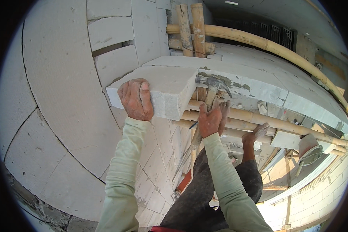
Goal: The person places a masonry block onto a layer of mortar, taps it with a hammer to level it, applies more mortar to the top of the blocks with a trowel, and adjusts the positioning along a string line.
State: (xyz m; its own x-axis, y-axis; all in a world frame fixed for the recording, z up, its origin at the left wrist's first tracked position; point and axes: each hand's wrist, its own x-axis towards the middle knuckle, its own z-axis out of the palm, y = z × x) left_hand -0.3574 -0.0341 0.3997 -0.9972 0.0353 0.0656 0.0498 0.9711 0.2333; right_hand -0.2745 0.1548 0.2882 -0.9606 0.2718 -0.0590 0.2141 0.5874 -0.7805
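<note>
My left hand (137,99) grips the near left part of a white lightweight block (162,83), fingers curled over its top, above bamboo poles and beside a block wall. My right hand (209,120) is closed round the wooden handle of a claw hammer (214,83), whose steel head is against the block's right end. Beyond, a long ledge of white blocks (265,89) carries smears of grey mortar.
My bare feet (255,133) rest on bamboo scaffold poles (286,121) over a drop with rubble. A block wall (58,127) rises at the left. A curved bamboo rail (259,38) crosses the top. A grey bucket (309,154) stands at the right.
</note>
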